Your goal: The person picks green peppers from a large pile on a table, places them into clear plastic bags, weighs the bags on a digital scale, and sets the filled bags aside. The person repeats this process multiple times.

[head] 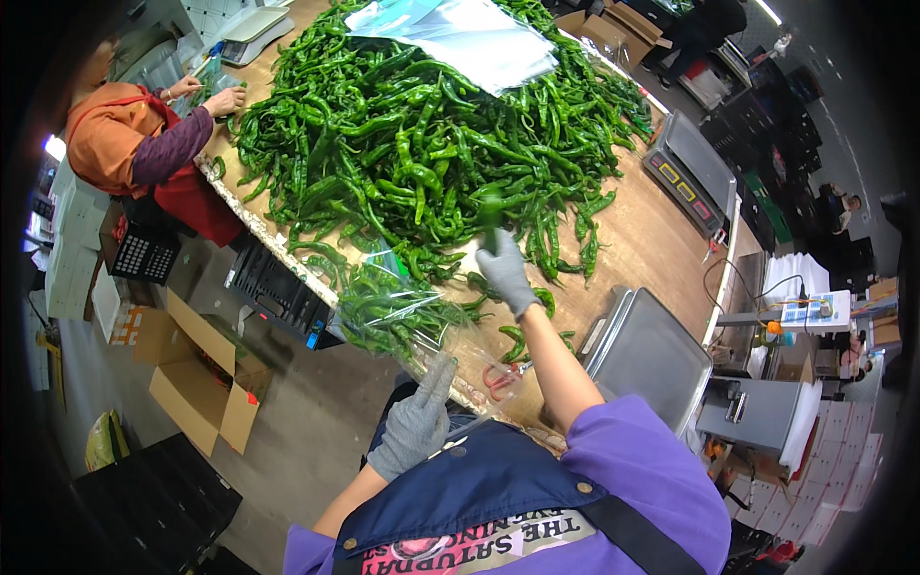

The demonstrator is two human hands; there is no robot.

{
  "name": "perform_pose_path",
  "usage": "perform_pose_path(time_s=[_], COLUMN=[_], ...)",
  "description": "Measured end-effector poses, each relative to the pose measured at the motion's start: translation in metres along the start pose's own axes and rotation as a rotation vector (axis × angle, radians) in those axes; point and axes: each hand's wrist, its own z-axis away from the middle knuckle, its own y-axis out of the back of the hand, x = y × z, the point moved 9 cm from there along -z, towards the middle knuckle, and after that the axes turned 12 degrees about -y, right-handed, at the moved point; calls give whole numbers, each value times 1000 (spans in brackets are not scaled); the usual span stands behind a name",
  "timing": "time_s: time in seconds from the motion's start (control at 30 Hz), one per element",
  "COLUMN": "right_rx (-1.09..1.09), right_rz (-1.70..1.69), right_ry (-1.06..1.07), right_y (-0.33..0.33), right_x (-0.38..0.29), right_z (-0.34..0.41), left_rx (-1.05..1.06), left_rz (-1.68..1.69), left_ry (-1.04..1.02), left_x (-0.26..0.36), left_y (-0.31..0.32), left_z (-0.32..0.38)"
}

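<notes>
A large heap of long green chili peppers (431, 151) covers much of the wooden table (632, 215). My right hand (509, 273), in a grey glove, grips a green pepper (491, 210) at the heap's near edge; motion blurs the pepper. Close to my body, my left hand (413, 424), gloved alike, is at the open end of a clear plastic bag (431, 327) with two fingers stretched along the film. Its hidden thumb side seems to pinch the bag. Several peppers fill the bag's far part, which rests at the table's left edge.
Red-handled scissors (499, 379) lie near the bag's mouth. A flat-topped scale (647, 352) stands right of my right arm, another scale (691, 172) beyond it. Clear bags (460, 43) top the heap. A person (136, 144) works at the left edge; an open carton (201, 381) sits on the floor.
</notes>
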Motion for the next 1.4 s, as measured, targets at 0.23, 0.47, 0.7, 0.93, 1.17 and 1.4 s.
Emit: perform_pose_path(time_s=[0.23, 0.47, 0.7, 0.93, 1.17, 1.4], right_rx=[306, -294, -1032, -1400, -1059, -1176], right_rz=[-370, -696, -811, -104, 9, 275], right_ry=[-537, -406, -275, -389, -219, -39], right_y=[34, 18, 78, 41, -24, -138], right_x=[75, 72, -31, -32, -28, -58], right_z=[-84, -62, 96, 220, 194, 158], left_rx=[-36, -1, -48, 32, -39, 18], left_rz=[-4, 5, 102, 31, -74, 7], left_ry=[-27, -30, -49, -2, -134, -146], left_x=[3, 5, 11, 14, 28, 25], left_y=[-3, 0, -13, -11, -23, -28], left_z=[-11, -15, -19, -11, 3, 18])
